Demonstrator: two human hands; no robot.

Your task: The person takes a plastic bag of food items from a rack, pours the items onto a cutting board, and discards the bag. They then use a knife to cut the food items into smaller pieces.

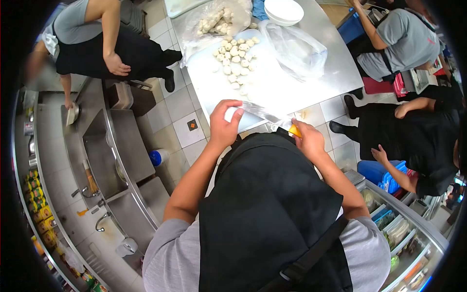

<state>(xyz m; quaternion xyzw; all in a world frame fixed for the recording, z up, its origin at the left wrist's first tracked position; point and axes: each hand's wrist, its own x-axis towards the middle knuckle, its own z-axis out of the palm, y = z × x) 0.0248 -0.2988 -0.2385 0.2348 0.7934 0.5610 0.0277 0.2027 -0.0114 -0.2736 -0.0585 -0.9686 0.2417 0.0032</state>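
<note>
A knife (266, 115) with a broad shiny blade and a yellow handle lies level across the near edge of the white cutting board (202, 82). Wrapped around its handle is my right hand (309, 139). The thumb and fingers of my left hand (225, 125) are closed at the blade's tip end. Beyond the knife, small whitish round pieces (236, 56), perhaps button mushrooms, lie in a loose pile on the board. More of them fill an open clear plastic bag (219, 22) behind the pile.
The board rests on a steel table (335, 58) with white bowls (284, 10) and another clear bag (296, 51). A co-worker (82, 39) stands left by the steel sinks (99, 141). Two people (408, 41) are at the right, near a glass-topped food case (413, 238).
</note>
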